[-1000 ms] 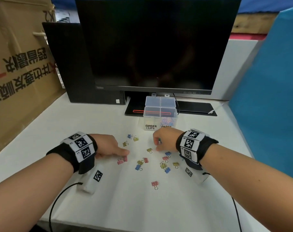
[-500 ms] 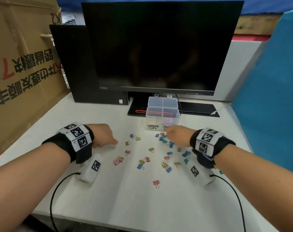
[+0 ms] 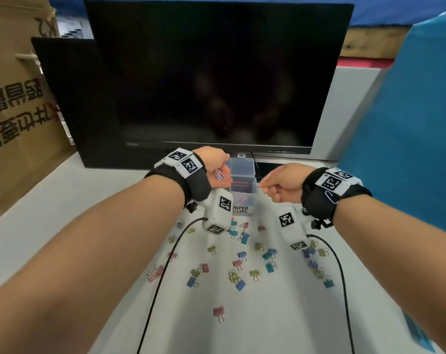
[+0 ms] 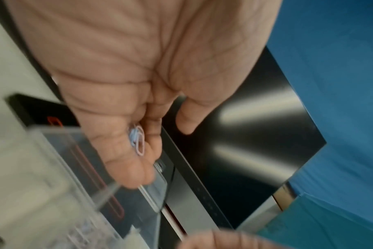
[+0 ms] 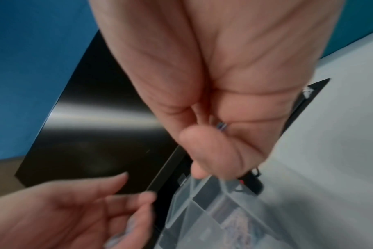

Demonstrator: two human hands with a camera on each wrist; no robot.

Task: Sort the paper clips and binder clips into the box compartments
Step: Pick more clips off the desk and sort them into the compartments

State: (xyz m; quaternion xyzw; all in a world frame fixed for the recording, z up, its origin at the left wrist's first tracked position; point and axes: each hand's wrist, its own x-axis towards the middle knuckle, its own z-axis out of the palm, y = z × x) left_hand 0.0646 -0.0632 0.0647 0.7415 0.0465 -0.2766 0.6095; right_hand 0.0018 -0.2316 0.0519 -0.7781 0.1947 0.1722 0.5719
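Left hand (image 3: 218, 166) cups pastel wire paper clips (image 4: 137, 140) loosely above the clear plastic box (image 3: 243, 183), right hand (image 5: 219, 128) pinches more; I'd tip these light, slippery clips, not grip.

The small clear plastic compartment box (image 3: 243, 175) just past the fingers (image 4: 136, 168) looks glossy and smooth. Below them, little coloured metal binder clips (image 3: 239, 284) with shiny wire handles sit on a matt white table (image 3: 51, 213). Thin pastel wire paper clips (image 4: 138, 141) look coated, kinda smooth.
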